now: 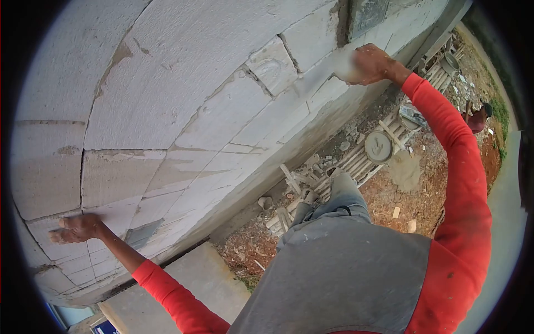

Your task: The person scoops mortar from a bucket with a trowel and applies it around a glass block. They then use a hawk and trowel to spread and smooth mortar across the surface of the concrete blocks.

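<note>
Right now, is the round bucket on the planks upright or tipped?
Upright: the round bucket shows its circular rim facing up toward the camera.

Now the bare right hand (374, 64) is smeared by blur, and whether anything is gripped there can't be told; the red left sleeve (178, 295) and grey cloth shirt (339, 278) are cut off below, while a distant, dark-red-clad person (476, 119) is shown too small for detail.
</note>
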Motion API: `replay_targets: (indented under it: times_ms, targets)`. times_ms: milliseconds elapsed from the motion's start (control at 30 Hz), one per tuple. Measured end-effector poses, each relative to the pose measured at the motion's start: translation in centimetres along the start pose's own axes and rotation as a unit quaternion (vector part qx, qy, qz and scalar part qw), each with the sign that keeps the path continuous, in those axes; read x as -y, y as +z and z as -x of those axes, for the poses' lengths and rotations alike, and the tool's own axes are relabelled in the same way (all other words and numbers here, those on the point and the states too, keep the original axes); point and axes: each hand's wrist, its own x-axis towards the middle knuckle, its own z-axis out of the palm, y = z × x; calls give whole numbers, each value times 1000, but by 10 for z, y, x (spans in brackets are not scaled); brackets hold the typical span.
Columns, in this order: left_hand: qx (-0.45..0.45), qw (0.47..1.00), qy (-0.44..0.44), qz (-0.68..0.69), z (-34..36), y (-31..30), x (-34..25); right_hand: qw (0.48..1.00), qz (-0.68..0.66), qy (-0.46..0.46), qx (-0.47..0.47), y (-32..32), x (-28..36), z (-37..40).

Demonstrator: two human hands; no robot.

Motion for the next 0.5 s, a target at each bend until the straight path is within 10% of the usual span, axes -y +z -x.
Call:
replay_targets:
  times_ms: [500]
  targets:
    - [15,1000,5,13,3,1,-17,996,-72,-52,-30,-3,21,-14]
